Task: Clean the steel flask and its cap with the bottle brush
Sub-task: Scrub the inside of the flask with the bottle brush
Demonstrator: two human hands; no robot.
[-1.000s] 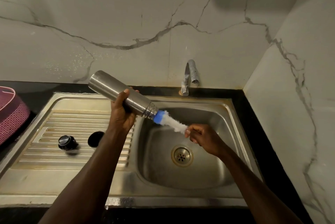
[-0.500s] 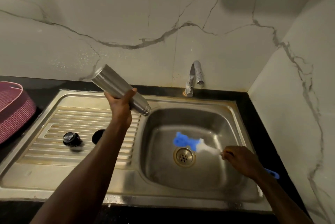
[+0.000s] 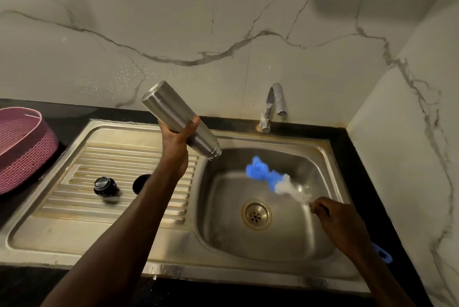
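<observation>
My left hand (image 3: pixel 177 141) grips the steel flask (image 3: pixel 173 118) round its middle and holds it tilted, its open mouth pointing down-right over the sink basin's (image 3: pixel 278 239) left edge. The bottle brush (image 3: pixel 270 178), blue at the tip and white behind, is outside the flask and blurred above the basin. My right hand (image 3: pixel 341 224) grips its handle, whose blue end sticks out behind my wrist. A black cap with a steel top (image 3: pixel 104 186) stands on the ribbed drainboard (image 3: pixel 99 157). Beside it lies a second dark round piece (image 3: pixel 140 182), partly hidden by my left forearm.
A steel tap (image 3: pixel 272 105) rises from the counter behind the basin, with no water seen running. The drain (image 3: pixel 256 214) lies in the middle of the basin. A pink woven basket (image 3: pixel 23 145) sits on the black counter at the left. Marble walls close in behind and to the right.
The brush has come out of the flask's mouth and now swings over the basin, its head lifted back toward the flask. My left hand raised the flask slightly.
</observation>
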